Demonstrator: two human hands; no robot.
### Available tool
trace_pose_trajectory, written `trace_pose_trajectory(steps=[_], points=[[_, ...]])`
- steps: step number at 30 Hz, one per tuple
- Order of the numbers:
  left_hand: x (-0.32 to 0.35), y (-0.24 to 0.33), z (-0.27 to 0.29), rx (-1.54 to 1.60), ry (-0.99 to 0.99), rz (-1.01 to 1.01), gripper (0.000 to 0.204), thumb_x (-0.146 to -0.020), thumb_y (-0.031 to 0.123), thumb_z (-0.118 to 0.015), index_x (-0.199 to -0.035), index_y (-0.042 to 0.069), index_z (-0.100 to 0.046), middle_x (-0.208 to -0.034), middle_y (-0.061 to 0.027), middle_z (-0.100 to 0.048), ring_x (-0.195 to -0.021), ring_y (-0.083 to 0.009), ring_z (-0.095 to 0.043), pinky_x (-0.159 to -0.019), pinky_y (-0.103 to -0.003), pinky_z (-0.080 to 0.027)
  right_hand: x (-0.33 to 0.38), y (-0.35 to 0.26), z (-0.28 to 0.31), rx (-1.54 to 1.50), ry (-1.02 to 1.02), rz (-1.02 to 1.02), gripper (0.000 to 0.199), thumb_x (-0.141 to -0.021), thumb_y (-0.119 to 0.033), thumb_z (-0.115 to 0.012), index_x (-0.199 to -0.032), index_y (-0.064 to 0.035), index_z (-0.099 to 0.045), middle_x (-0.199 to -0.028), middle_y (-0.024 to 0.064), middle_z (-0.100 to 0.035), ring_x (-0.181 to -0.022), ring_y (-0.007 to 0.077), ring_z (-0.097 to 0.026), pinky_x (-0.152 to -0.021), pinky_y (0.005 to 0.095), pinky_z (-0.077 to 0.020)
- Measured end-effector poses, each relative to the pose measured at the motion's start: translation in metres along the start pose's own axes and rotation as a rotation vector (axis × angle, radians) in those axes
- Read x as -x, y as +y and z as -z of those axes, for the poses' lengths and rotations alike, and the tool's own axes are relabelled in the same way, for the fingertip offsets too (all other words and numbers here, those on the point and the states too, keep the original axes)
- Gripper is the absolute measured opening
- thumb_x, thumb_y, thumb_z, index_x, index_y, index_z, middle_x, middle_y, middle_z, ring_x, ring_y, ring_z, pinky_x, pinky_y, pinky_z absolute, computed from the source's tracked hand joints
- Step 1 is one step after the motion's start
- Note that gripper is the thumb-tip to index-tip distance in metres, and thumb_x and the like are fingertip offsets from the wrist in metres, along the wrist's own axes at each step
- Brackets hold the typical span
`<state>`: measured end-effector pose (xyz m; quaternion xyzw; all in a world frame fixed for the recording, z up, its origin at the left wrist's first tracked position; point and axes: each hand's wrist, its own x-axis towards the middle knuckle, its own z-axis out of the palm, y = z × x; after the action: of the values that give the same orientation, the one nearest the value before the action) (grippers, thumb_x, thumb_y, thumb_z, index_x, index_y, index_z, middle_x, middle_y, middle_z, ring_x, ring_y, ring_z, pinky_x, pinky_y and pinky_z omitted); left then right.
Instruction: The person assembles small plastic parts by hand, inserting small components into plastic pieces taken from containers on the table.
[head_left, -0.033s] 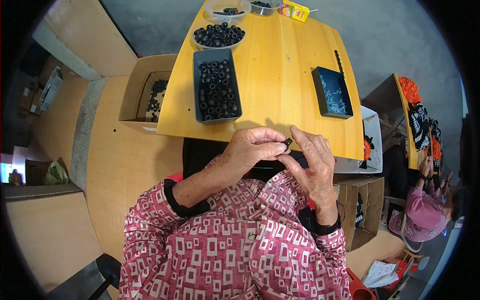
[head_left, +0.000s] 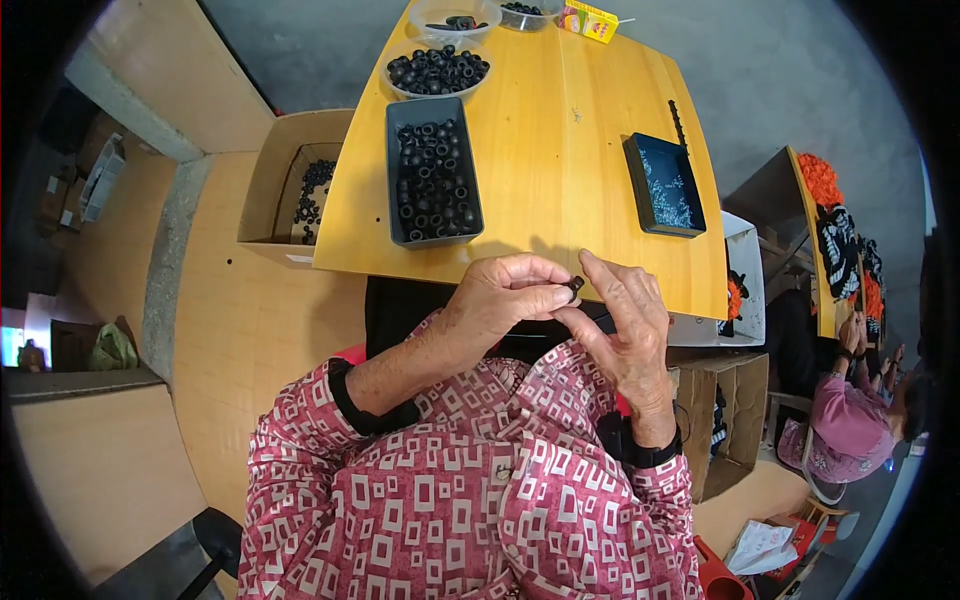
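Grey wall point(head_left: 800, 90): seen at the back of the room, beyond the long dark bin point(head_left: 437, 241).
Wooden table point(head_left: 560, 170): yellow and grained; the bin is borne near its left edge.
Bin contents: filled with black rounded pieces point(head_left: 432, 185), many showing round open holes.
Small black part point(head_left: 574, 286): held in front of the bin and to its right, near the table's front edge; dark, short and slightly shiny, half covered by fingertips, so its full outline cannot be told.
Left hand point(head_left: 508, 300): thumb and forefinger are clamped on the small black part, nearer the wearer than the bin.
Right hand point(head_left: 628, 325): placed farther right of the bin; thumb and forefinger are spread apart, one on either side of the part; whether it is touched by them cannot be told.
Clear bowl point(head_left: 388, 80): set just behind the bin, heaped with similar black pieces.
Shallow dark tray point(head_left: 672, 233): placed well to the right of the bin, with tiny pale pieces scattered inside.
Yellow carton point(head_left: 588, 21): stood behind the bin and to its right, fitted with a straw.
Cardboard box point(head_left: 262, 190): set left of the bin, below the tabletop; more black bits are contained in it.
Co-worker point(head_left: 850, 430): seated far right of the bin, dressed in pink.
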<state>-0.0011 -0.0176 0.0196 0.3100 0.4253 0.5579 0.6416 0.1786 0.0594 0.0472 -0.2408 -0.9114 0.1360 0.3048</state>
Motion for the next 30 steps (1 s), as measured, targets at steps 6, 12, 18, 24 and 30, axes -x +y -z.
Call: trace_pose_trajectory(steps=[6, 12, 18, 24, 30], points=[[-0.001, 0.001, -0.002, -0.036, 0.024, -0.001, 0.029, -0.094, 0.018, -0.066, -0.114, -0.003, -0.065, -0.101, -0.0072, -0.07, -0.091, -0.0102, -0.065, -0.083, -0.023, -0.052, -0.007, 0.005, 0.002, 0.052, -0.032, 0.099, 0.051, -0.073, -0.02, -0.082, -0.117, -0.0015, -0.066, -0.096, 0.0114, -0.066, -0.087, 0.0267, -0.063, -0.08, 0.0394, -0.0493], [-0.001, -0.004, -0.003, -0.081, 0.04, -0.034, 0.028, -0.094, 0.016, -0.067, -0.114, -0.003, -0.065, -0.101, -0.0063, -0.069, -0.09, -0.009, -0.064, -0.081, -0.023, -0.052, -0.01, 0.005, 0.002, 0.101, -0.043, 0.141, 0.047, -0.073, -0.019, -0.082, -0.113, -0.0009, -0.066, -0.093, 0.0111, -0.065, -0.084, 0.0262, -0.063, -0.077, 0.0389, -0.049], [-0.003, -0.003, -0.002, -0.156, 0.039, -0.055, 0.027, -0.094, 0.016, -0.067, -0.113, -0.003, -0.067, -0.098, -0.004, -0.069, -0.087, -0.0078, -0.063, -0.078, -0.022, -0.051, -0.01, 0.005, -0.001, 0.179, -0.035, 0.187, 0.039, -0.074, -0.017, -0.082, -0.104, 0.0011, -0.067, -0.083, 0.0104, -0.062, -0.074, 0.0249, -0.062, -0.068, 0.0371, -0.0479], [-0.002, -0.004, 0.0, -0.254, 0.028, -0.072, 0.025, -0.095, 0.016, -0.065, -0.112, -0.003, -0.068, -0.095, -0.0032, -0.069, -0.088, -0.0076, -0.063, -0.078, -0.022, -0.052, -0.007, 0.0, 0.001, 0.234, -0.045, 0.195, 0.034, -0.075, -0.016, -0.081, -0.1, 0.0016, -0.066, -0.08, 0.0103, -0.061, -0.071, 0.025, -0.061, -0.066, 0.0368, -0.0477], [-0.001, -0.007, 0.0, -0.059, 0.004, -0.041, 0.034, -0.097, 0.019, -0.064, -0.123, -0.001, -0.059, -0.101, -0.0063, -0.067, -0.093, -0.0096, -0.064, -0.084, -0.023, -0.054, -0.004, 0.003, -0.003, 0.184, -0.034, 0.148, 0.034, -0.076, -0.016, -0.081, -0.101, 0.0016, -0.066, -0.079, 0.0106, -0.062, -0.072, 0.0256, -0.062, -0.067, 0.0365, -0.0494]])
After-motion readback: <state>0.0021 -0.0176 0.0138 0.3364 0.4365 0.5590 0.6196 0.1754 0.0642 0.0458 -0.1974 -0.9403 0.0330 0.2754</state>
